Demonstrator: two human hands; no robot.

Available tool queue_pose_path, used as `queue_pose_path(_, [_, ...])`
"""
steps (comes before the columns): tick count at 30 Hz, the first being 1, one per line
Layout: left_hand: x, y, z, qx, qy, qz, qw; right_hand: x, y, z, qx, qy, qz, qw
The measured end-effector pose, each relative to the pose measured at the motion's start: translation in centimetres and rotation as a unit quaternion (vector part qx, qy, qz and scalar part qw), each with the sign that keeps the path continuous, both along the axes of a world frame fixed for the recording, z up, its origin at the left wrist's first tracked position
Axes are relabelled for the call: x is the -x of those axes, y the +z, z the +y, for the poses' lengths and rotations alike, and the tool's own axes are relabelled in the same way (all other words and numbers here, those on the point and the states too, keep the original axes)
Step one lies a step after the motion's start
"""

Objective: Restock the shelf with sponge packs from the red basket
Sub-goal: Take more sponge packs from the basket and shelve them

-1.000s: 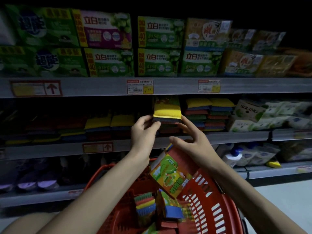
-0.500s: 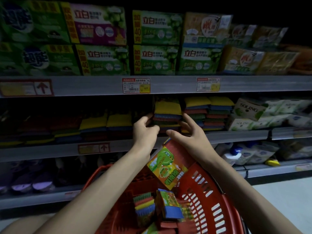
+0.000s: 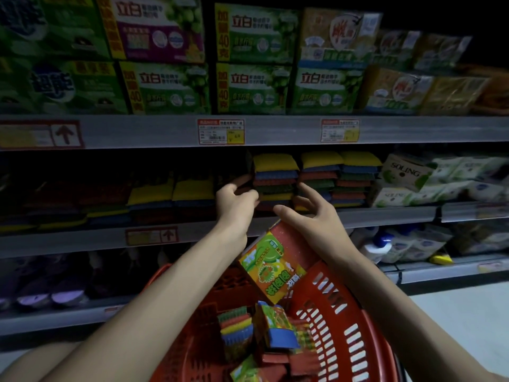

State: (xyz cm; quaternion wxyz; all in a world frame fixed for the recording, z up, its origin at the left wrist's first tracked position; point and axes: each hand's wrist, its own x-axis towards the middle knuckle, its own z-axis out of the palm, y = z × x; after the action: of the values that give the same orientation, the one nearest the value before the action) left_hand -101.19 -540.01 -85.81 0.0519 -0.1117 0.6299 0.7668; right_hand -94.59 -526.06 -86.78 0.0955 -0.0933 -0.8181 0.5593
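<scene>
A stack of sponge packs sits on the middle shelf near its front edge, between the left hand and right hand. Both hands hold nothing: left fingers curled loosely beside the stack, right fingers spread. Below, more packs lie in the red basket.

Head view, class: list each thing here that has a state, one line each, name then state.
Left hand: fingers curled at the stack's left side, holding nothing visible.
Right hand: open, empty, before the stack.
Sponge stack: resting on the middle shelf.
Red basket: part full of packs.
Green-orange box: tilted on the basket's rim.
</scene>
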Motion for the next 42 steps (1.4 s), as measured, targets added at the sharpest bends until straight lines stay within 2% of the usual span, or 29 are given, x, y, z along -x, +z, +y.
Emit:
queue_pose_path(14, [1.2,-0.4,0.8,0.037,0.0,0.007,0.999,0.0,-0.6,0.0,0.001,-0.043,-0.061,0.997])
queue_pose_path(23, [1.4,-0.7,0.9,0.078,-0.006,0.004,0.997,0.1,-0.7,0.0,0.007,-0.042,-0.068,0.997])
queue_pose_path(29, [1.5,-1.3,0.8,0.083,0.028,0.002,0.996,0.3,-0.9,0.2,-0.001,-0.048,-0.067,0.997])
queue_pose_path(32, [1.7,-1.8,0.7,0.069,0.051,-0.004,0.996,0.3,-0.9,0.4,-0.041,-0.046,-0.063,0.996])
queue_pose_path(34, [1.5,-1.9,0.6,0.058,0.053,-0.01,0.997,0.3,-0.9,0.5,-0.101,-0.043,-0.051,0.993])
queue_pose_path(38, [0.7,-2.1,0.8,0.08,0.022,-0.004,0.997,0.1,-1.1,0.4,-0.221,-0.044,-0.04,0.974])
queue_pose_path(42, [0.3,-2.1,1.3,0.052,-0.01,-0.007,0.999,0.2,-1.5,0.2,-0.3,-0.037,-0.037,0.952])
